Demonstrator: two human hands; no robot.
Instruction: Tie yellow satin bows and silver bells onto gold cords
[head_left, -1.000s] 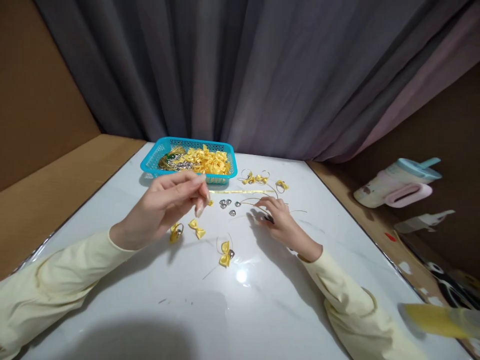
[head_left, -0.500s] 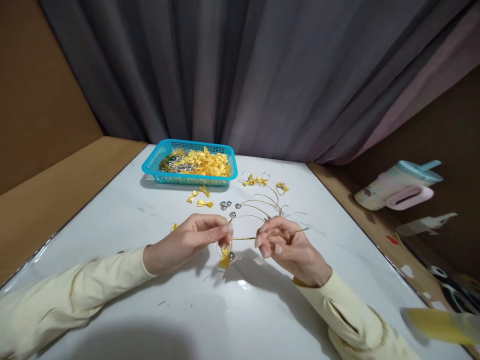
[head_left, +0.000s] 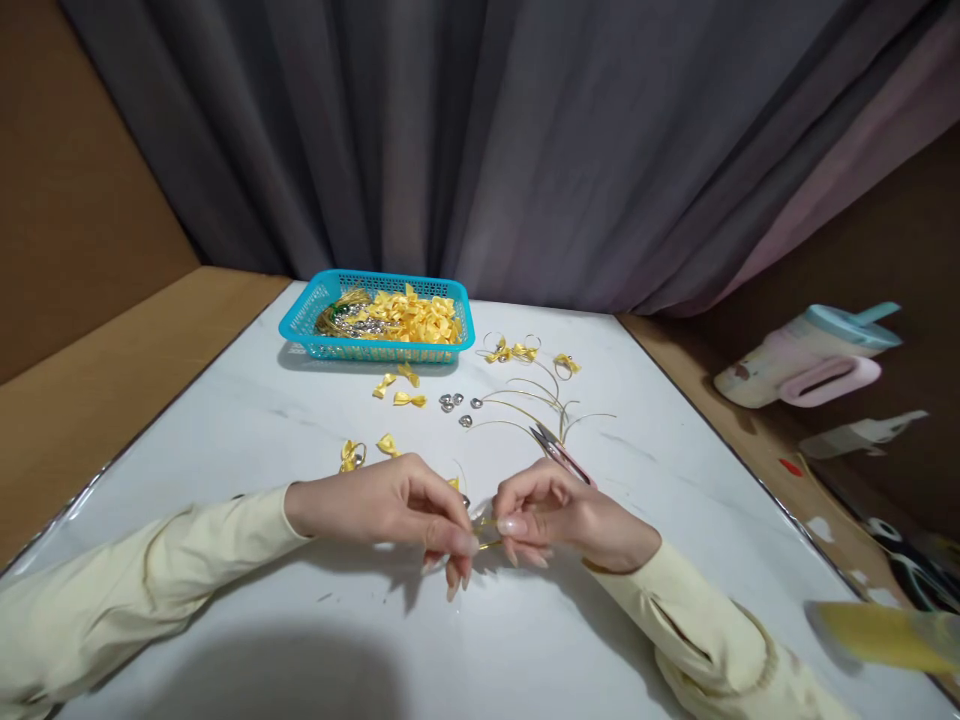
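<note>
A short gold wire [head_left: 490, 545], bent into a small curve, spans the gap between my fingertips. One end is pinched by my left hand [head_left: 412, 515], and my right hand [head_left: 559, 520] pinches the other with thumb and forefinger. Partly hidden behind my left fingers are a yellow bow [head_left: 454, 483] and a silver heart-shaped bead [head_left: 466, 502] on the table. Just beyond my right hand lie thread snips [head_left: 561, 455] with dark blades. Past them several loose gold wires [head_left: 517, 405] are spread out, with silver heart beads [head_left: 452, 402] at their left.
A blue basket [head_left: 375, 353] of yellow bows, beads and wires stands at the back of the white table [head_left: 225, 450]. Bows on wire rings [head_left: 514, 352] lie right of it. At the right edge are a tumbler [head_left: 802, 355], a clear bottle [head_left: 862, 437] and a yellow item [head_left: 885, 637].
Both hands have come lower and closer together, and the wire between them is now bent instead of nearly straight. The snips and nearby bows have come into clearer view.
</note>
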